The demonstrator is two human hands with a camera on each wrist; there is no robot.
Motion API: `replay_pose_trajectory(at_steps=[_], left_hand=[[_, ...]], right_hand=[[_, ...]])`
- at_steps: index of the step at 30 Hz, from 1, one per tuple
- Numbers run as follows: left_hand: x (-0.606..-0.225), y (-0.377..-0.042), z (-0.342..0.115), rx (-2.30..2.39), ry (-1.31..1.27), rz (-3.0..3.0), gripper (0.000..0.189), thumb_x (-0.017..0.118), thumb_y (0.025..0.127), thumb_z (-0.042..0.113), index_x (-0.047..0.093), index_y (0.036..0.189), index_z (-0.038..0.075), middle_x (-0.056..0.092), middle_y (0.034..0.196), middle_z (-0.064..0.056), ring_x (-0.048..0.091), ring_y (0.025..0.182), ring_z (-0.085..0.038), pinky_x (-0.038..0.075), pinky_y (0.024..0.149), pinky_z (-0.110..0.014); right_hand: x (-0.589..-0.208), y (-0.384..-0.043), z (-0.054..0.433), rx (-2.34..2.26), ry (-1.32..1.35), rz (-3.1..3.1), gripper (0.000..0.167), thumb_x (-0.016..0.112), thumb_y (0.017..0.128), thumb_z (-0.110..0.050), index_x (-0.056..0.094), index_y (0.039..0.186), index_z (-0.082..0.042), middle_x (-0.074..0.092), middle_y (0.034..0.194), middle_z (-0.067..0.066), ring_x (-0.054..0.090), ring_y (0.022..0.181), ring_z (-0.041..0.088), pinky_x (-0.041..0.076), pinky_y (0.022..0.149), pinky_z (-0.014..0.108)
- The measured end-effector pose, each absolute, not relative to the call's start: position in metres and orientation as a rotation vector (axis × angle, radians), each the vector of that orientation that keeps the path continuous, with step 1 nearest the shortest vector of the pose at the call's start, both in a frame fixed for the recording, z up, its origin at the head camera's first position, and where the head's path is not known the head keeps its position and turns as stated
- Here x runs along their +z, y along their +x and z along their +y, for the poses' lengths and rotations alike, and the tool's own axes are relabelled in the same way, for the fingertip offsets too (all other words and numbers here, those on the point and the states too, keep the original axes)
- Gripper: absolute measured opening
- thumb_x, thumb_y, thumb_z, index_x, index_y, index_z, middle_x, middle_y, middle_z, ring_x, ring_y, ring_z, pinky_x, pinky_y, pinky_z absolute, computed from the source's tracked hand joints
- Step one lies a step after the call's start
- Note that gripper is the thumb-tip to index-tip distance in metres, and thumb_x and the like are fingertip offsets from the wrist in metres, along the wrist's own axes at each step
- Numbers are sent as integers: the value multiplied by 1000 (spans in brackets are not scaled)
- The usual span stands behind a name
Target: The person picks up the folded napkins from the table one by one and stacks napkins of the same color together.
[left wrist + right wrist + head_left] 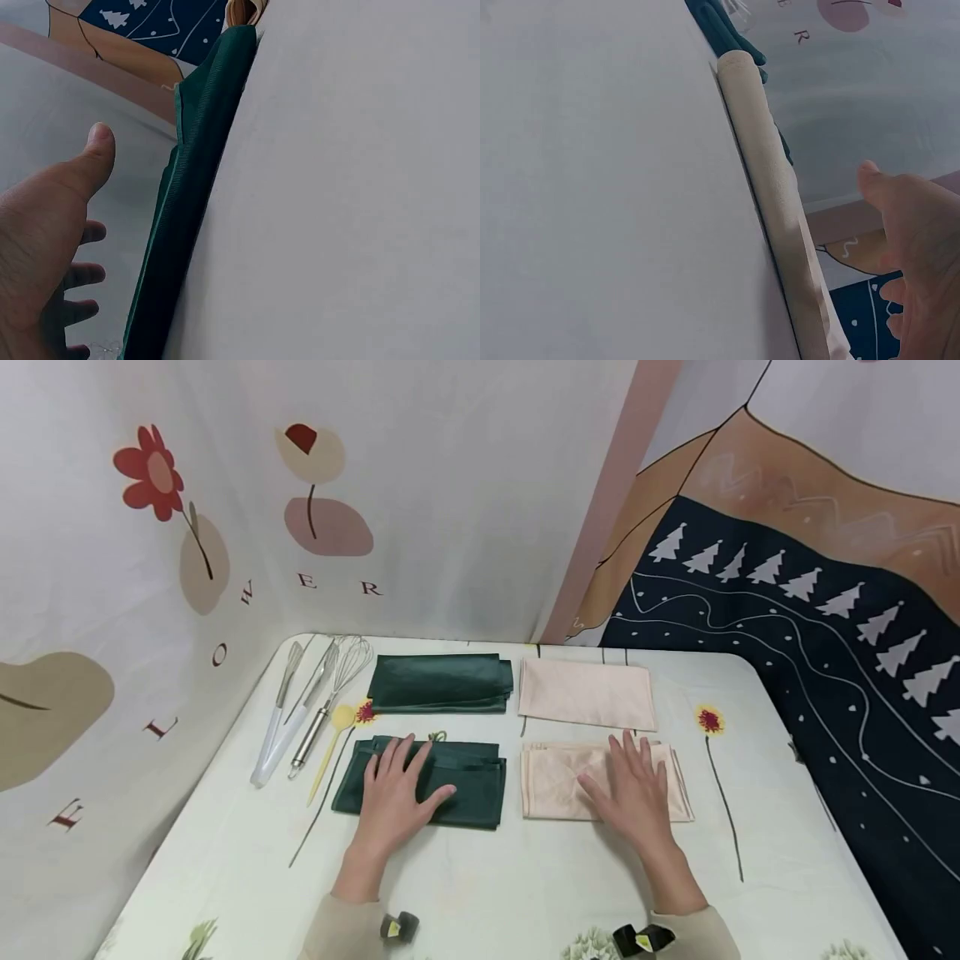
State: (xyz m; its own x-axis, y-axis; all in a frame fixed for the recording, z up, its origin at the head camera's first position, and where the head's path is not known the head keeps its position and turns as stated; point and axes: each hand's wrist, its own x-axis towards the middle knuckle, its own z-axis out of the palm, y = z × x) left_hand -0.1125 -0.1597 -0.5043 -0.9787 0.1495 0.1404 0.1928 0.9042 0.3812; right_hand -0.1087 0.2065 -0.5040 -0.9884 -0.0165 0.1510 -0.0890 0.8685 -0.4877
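Note:
Two folded dark green cloths lie left of centre, a front one (pixel 472 793) and a back one (pixel 438 683). To their right are two folded pale pink cloths, also a front one (pixel 551 789) and a back one (pixel 585 693). My left hand (pixel 393 802) is over the front green cloth with its fingers spread; the left wrist view shows a gap between hand and cloth (pixel 191 172). Over the front pink cloth is my right hand (pixel 637 797), fingers spread and thumb out. In the right wrist view it stands apart from that cloth (pixel 761 150). Neither hand holds anything.
At the table's (pixel 487 893) left side lie a whisk (pixel 348 664), two utensils with pale handles, tongs-like (pixel 311 693) and brush-like (pixel 277 710), and a yellow spoon (pixel 333 739). A printed curtain (pixel 465 527) hangs behind the table's back edge.

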Motion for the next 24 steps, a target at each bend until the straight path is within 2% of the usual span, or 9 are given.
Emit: replay_pose_trajectory(at_steps=[3,6,10,14,19,24], left_hand=[[-505,-113,-160,-691,-245,-2948,84,68,89,60,43,154,13,35,159,-18,25,148,-39,17,117,-65],[-506,-115,-163,-771,-212,-2916,81,70,91,54,44,153,10,39,156,-19,29,146,-39,20,116,-64],[-507,-118,-174,-805,-174,-2878,74,72,93,47,47,150,7,42,153,-20,32,145,-41,22,116,-63],[-509,-119,-187,-822,-128,-2873,71,72,94,43,48,149,4,42,153,-21,32,144,-41,24,116,-62],[-513,-118,-203,-863,-65,-2852,72,73,94,38,46,149,0,41,152,-24,34,142,-43,28,116,-60],[-513,-117,-215,-935,0,-2846,72,70,96,36,43,150,-2,37,153,-26,32,143,-44,28,116,-60]], right_hand=[[-504,-109,204,871,95,-2843,84,66,94,-51,36,154,1,23,163,24,13,151,45,10,116,69],[-502,-111,200,1055,97,-2753,77,70,95,-39,38,153,0,30,161,23,24,149,45,22,115,67],[-498,-114,192,1268,80,-2657,69,73,95,-30,42,150,-1,43,151,23,44,136,46,38,107,63],[-498,-119,185,1394,107,-2601,64,75,94,-23,47,146,2,54,141,24,54,127,43,48,102,54],[-505,-127,176,1525,133,-2530,57,76,93,-18,53,139,6,62,129,25,62,119,40,54,95,49],[-508,-132,166,1634,98,-2528,55,75,94,-19,54,138,5,65,125,21,65,114,34,55,94,45]])
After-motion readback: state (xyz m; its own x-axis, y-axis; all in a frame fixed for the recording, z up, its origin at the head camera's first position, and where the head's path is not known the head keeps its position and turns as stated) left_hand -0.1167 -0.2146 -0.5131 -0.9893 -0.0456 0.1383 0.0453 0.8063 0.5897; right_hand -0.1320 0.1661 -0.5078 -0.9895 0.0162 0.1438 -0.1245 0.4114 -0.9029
